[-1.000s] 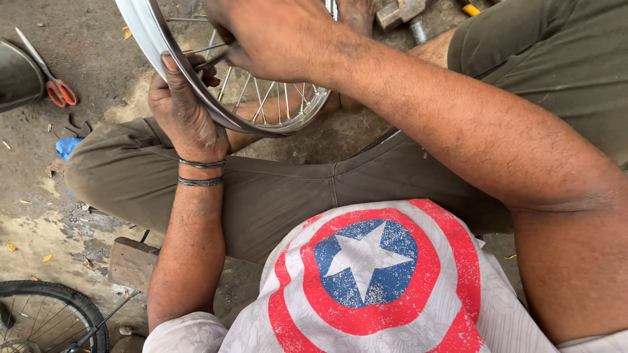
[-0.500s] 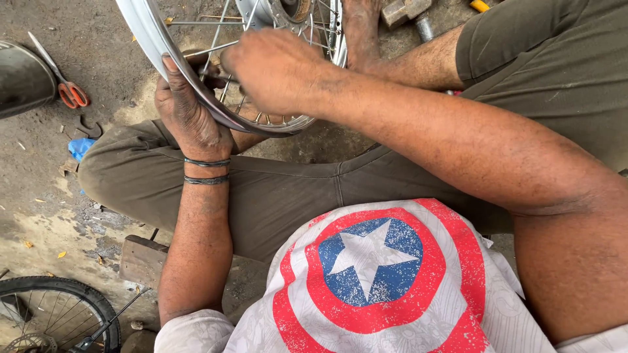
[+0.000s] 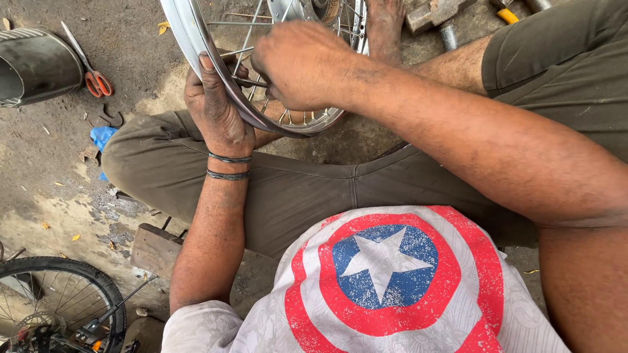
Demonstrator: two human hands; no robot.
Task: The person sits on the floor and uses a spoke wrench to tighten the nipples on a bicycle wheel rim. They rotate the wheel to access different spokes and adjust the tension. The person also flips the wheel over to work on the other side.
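Carefully, we keep our left fingers (image 3: 208, 70) wrapped over the rim (image 3: 196, 46), holding it upright above our thigh. Our right hand (image 3: 302, 64) sits just inside the rim with fingers curled narrow at a spoke (image 3: 243, 43); what they pinch we cannot tell. Outward from the rim, scissors (image 3: 91, 73) lie well left on the floor, a hammer (image 3: 437, 12) beyond it.
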